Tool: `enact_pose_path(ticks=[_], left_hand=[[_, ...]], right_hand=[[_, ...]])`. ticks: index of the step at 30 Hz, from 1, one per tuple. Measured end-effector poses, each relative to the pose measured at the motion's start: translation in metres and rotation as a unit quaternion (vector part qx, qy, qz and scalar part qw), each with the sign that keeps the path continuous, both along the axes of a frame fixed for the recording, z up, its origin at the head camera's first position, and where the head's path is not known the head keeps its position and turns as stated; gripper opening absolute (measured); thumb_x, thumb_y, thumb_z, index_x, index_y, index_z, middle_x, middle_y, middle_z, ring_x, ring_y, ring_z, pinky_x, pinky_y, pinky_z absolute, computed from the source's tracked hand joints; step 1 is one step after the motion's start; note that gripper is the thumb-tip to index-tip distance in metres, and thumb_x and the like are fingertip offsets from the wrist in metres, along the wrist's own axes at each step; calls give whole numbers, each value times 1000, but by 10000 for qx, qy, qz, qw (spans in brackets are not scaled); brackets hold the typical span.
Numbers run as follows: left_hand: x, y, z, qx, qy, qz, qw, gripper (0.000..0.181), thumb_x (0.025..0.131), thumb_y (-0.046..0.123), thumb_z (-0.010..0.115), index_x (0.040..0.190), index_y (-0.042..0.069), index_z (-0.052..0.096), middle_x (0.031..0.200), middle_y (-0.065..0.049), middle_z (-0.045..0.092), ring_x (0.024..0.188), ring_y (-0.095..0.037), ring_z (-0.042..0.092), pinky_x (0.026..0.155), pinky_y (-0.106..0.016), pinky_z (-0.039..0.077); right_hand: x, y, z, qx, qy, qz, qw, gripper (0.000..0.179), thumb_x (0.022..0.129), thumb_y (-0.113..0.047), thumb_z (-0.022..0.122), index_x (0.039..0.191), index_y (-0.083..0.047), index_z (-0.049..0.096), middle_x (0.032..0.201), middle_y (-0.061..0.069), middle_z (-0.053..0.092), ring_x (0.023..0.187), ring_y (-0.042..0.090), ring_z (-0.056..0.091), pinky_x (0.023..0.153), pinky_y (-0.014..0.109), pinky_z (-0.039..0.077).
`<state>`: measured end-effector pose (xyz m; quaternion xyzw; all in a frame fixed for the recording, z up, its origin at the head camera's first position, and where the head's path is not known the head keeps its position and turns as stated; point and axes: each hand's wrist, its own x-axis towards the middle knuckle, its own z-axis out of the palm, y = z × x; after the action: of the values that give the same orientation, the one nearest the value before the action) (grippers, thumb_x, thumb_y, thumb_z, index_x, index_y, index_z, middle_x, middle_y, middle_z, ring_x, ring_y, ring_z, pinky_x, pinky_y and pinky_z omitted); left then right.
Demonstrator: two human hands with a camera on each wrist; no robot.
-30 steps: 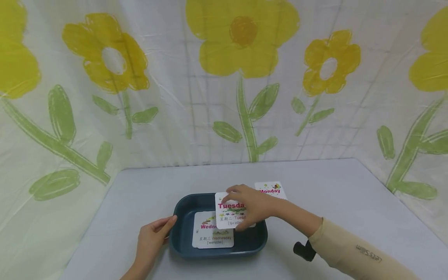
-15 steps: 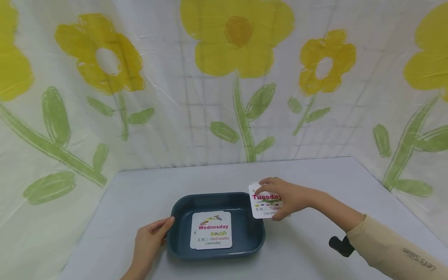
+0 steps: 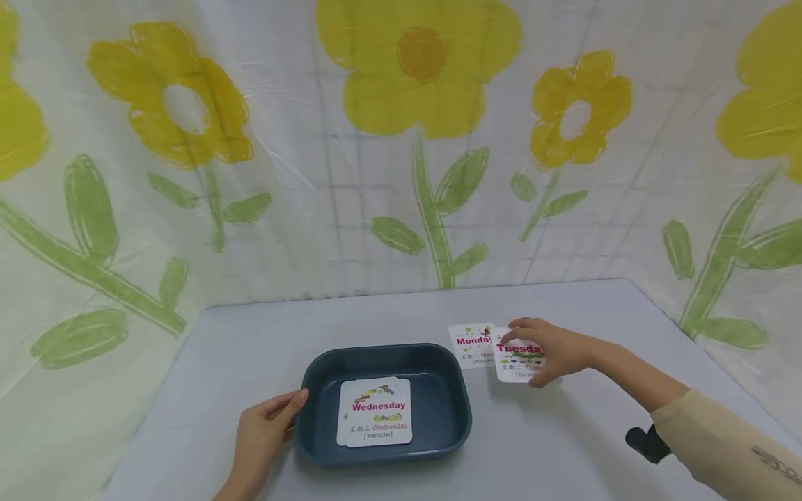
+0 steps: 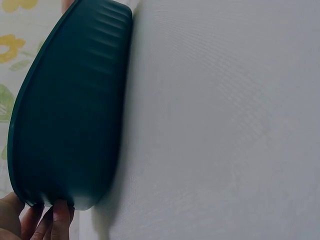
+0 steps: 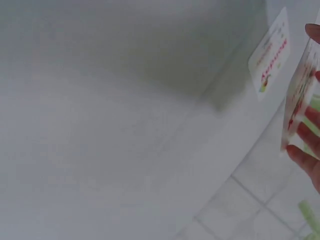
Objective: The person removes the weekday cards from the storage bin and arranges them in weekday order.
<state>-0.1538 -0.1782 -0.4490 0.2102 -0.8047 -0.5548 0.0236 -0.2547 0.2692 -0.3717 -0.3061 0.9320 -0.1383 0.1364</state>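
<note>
My right hand (image 3: 560, 351) pinches the Tuesday card (image 3: 516, 360) by its edges, thumb at the bottom and fingers at the top. In the right wrist view that card (image 5: 298, 97) is held up off the table. Just to its left the Monday card (image 3: 471, 341) lies flat, partly overlapped by it in the head view. My left hand (image 3: 266, 435) grips the left rim of a dark blue-green tray (image 3: 438, 445), thumb on top and fingers beneath, as the left wrist view also shows. Inside the tray rests a small stack of cards with the Wednesday card (image 3: 374, 412) on top.
A white-covered table (image 3: 351, 323) carries the tray and cards. Behind it hangs a sheet (image 3: 301, 229) printed with yellow flowers. A black strap piece (image 3: 648, 444) sticks out beside the right sleeve (image 3: 720, 445).
My right hand has carried the Tuesday card from above the tray rightward, past the Monday card, which shows again. The Wednesday card is now uncovered. My left hand stays at the tray's rim.
</note>
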Motion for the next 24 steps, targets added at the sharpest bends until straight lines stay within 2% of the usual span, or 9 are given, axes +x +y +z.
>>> enact_pose_path(ticks=[10,18,24], left_hand=[[0,0,1,0,-2,-6,10000,54,81,45,66,110,-1,64,107,-19,66,90,-25,67,68,-29,54],[-1,-1,2,18,3,3,10000,54,81,45,66,110,-1,65,106,-18,67,89,-24,68,69,-30,54],[0,-1,3,19,26,-9,10000,54,81,44,67,109,-2,65,103,-18,68,87,-24,68,66,-28,54]], right_hand=[[-22,15,-15,383,-161,-195,9989,68,62,-14,83,123,-18,52,139,24,35,123,45,34,91,57,40],[-49,25,-27,722,-342,-651,9947,68,62,-8,83,123,-15,54,139,26,34,125,48,31,94,59,36],[-58,20,-33,757,-433,-751,9934,69,61,-9,84,123,-15,54,140,26,32,126,49,29,94,61,34]])
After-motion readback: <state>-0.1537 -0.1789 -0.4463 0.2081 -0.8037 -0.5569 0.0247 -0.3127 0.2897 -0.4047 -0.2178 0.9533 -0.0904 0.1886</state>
